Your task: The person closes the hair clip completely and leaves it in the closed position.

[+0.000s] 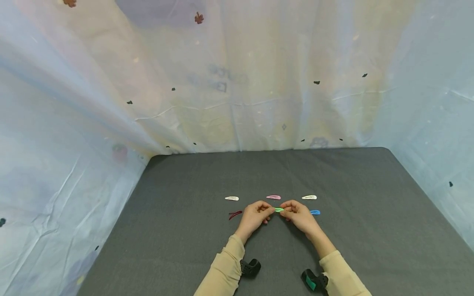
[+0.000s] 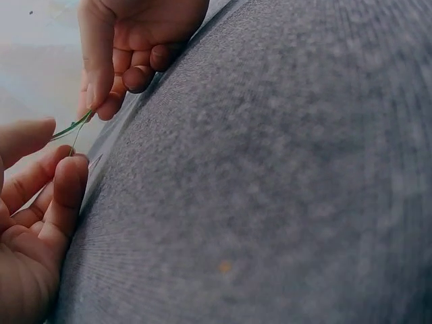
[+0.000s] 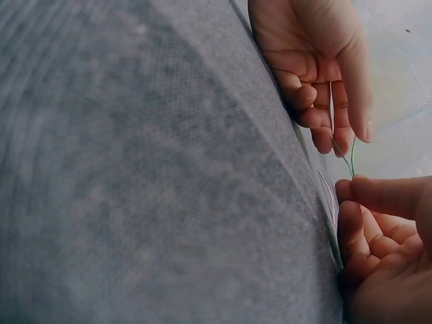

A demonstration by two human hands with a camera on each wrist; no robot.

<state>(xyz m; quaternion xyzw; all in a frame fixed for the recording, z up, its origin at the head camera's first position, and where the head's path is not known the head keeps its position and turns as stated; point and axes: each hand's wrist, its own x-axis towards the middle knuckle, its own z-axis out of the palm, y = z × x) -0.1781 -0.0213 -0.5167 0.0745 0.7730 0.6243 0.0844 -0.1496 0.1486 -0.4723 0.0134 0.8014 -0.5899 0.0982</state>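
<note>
A green snap hair clip (image 1: 279, 210) is held between both hands just above the grey table. My right hand (image 1: 301, 216) pinches one end of it between thumb and forefinger. At the other end, my left hand (image 1: 254, 216) holds the clip with its thumb and fingers. Seen from the left wrist, the two leaves of the green clip (image 2: 73, 126) stand apart on the left hand's side. A dark red hair clip (image 1: 235, 214), its prongs spread, lies beside the left hand. Partly behind the right hand lies a blue hair clip (image 1: 315, 212).
Behind the hands, a white hair clip (image 1: 232, 198), a pink one (image 1: 273, 197) and a cream one (image 1: 309, 197) lie in a row. The grey table (image 1: 177, 230) ends at a pale printed curtain (image 1: 259, 123), which also hangs along both sides.
</note>
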